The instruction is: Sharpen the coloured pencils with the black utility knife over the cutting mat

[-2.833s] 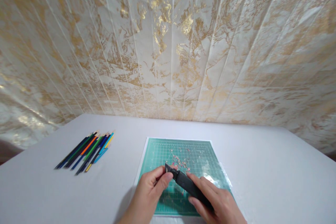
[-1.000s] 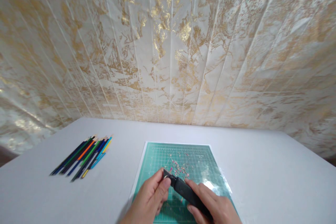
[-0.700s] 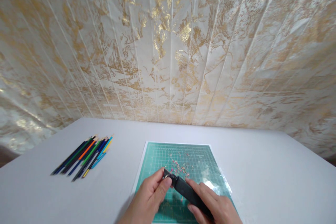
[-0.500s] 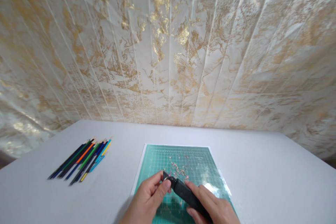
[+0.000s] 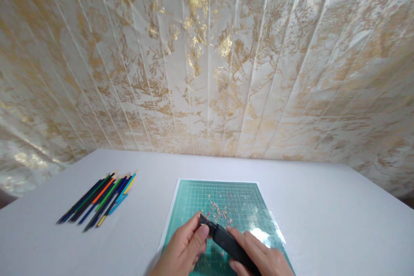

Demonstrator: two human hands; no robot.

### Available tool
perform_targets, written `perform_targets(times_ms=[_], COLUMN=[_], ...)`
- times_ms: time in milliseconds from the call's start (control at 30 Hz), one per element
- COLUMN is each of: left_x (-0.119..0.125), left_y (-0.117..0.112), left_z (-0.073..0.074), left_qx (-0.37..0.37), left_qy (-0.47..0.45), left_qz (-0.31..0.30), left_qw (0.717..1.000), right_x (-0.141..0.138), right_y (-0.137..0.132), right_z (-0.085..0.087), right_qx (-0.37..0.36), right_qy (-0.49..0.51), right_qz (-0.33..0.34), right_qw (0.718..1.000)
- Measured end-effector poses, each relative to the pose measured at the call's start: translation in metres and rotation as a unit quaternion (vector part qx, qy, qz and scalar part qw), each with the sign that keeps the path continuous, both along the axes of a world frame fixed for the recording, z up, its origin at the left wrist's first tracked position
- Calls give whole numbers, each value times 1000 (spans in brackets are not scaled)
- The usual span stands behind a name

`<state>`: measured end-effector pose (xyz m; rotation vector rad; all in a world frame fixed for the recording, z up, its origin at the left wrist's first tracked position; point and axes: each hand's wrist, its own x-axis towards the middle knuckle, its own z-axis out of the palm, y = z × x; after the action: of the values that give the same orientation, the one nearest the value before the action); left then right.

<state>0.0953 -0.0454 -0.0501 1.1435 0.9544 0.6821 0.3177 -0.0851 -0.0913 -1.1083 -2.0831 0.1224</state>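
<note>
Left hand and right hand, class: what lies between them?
In the head view, the black tool, gripped by the right hand, reaches across to the left hand, above the green mat.

Seemingly a craft corner: white table, green cutting mat, coloured pencils, gold-patterned sheet behind.

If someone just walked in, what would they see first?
Probably the shiny gold-and-white sheet filling the top. Then the green mat below, with small bits on it, and the right hand holding a black tool whose tip is at the left hand. Colored pencils lie on the left.
</note>
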Motion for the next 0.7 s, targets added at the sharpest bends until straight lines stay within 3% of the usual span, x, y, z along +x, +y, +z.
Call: perform_targets(times_ms=[200,433,533,700], left_x=[-1,-3,-2,-1], left_y=[-3,1,-1,-2], left_z=[0,5,3,-6], left_qx=[91,163,141,22], left_qy=[37,92,69,11], left_qz=[62,45,47,17], left_qw=[993,981,987,1000], right_x=[-5,-8,-7,-6], right_y=[1,0,0,0], right_z=[-2,-3,-5,-10], right_qx=[11,-3,-5,-2], right_qy=[-10,-2,1,6], right_qz=[-1,-2,-1,2], right_qw=[1000,1000,1000,1000])
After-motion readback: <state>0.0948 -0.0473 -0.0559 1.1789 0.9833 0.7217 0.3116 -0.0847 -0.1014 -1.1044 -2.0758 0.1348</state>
